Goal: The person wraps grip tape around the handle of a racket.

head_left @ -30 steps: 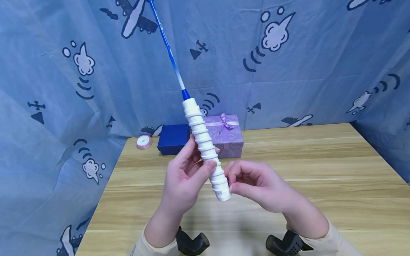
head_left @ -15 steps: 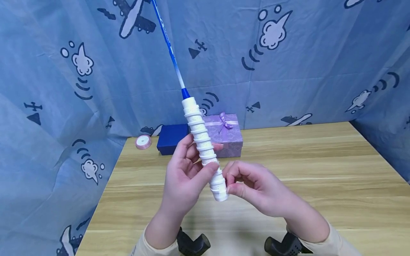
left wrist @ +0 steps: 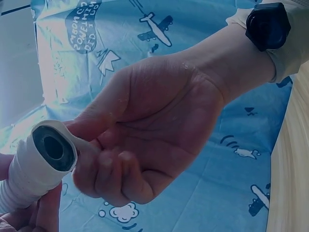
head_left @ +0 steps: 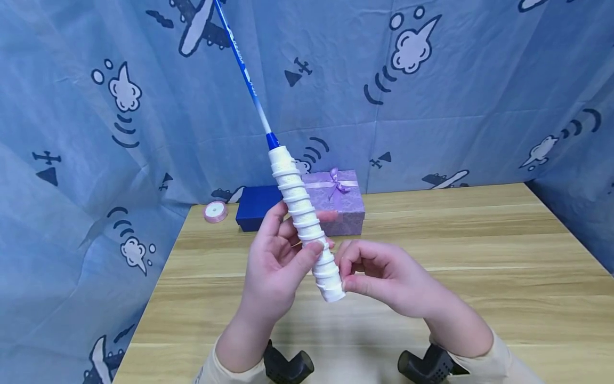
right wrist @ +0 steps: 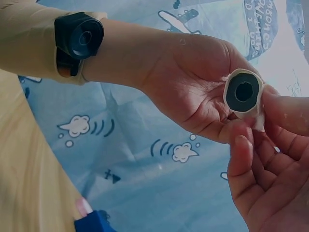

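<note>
A racket with a blue and white shaft (head_left: 244, 69) slants up to the left, its head out of view. White ridged grip tape (head_left: 301, 205) winds around its handle, and the dark, hollow-centred butt end (right wrist: 243, 92) faces the wrist cameras. My left hand (head_left: 275, 266) holds the handle around its lower half, thumb in front and fingers behind. Beside the butt, my right hand (head_left: 384, 272) pinches the tape's end between thumb and curled fingers. A short strip of tape (left wrist: 86, 146) runs from the handle into the right fingers in the left wrist view.
Behind the hands stand a dark blue box (head_left: 259, 205) and a purple gift box (head_left: 340, 205) with a ribbon bow. A pink-edged ribbon spool (head_left: 215, 212) lies to their left. The wooden table (head_left: 455, 234) meets a blue printed curtain (head_left: 336, 80) at the back.
The shaft swayed slightly right, then tilted back to the left. My left fingertips reach a little farther past the handle's right side. My right hand keeps its pinch at the butt.
</note>
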Available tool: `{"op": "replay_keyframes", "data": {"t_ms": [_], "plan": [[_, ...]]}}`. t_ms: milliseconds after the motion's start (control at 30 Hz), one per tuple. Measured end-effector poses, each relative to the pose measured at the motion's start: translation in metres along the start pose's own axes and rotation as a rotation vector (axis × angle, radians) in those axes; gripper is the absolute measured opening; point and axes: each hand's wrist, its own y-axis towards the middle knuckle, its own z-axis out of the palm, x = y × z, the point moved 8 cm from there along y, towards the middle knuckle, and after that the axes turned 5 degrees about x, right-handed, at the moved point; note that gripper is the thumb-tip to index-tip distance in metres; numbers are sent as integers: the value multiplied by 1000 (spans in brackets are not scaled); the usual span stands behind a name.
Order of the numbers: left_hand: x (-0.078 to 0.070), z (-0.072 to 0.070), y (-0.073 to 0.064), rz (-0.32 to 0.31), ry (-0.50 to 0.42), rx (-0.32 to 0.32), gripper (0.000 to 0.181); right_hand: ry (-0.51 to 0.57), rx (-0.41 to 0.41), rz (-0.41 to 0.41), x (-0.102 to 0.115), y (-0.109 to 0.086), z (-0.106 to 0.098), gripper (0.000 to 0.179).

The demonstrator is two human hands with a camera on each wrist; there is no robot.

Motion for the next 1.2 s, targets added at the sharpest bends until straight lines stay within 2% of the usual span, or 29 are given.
{"op": "replay_keyframes", "data": {"t_ms": [233, 500, 767, 933, 1033, 1200], "plan": [[-1, 1, 0, 15, -57, 32, 60, 37, 29, -72, 1, 1, 1, 21], [-2, 4, 0, 40, -137, 80, 56, 76, 16, -87, 1, 1, 2, 17], [-2, 9, 2, 101, -251, 188, 62, 123, -2, 13, -7, 2, 1, 20], [-2, 14, 2, 126, -330, 246, 64, 189, -8, 6, -8, 1, -2, 19], [-2, 12, 2, 92, -251, 194, 66, 194, -2, -19, -6, 0, -3, 18], [5, 2, 1, -46, -4, 23, 68, 162, 39, -49, -3, 0, 1, 21]]}}
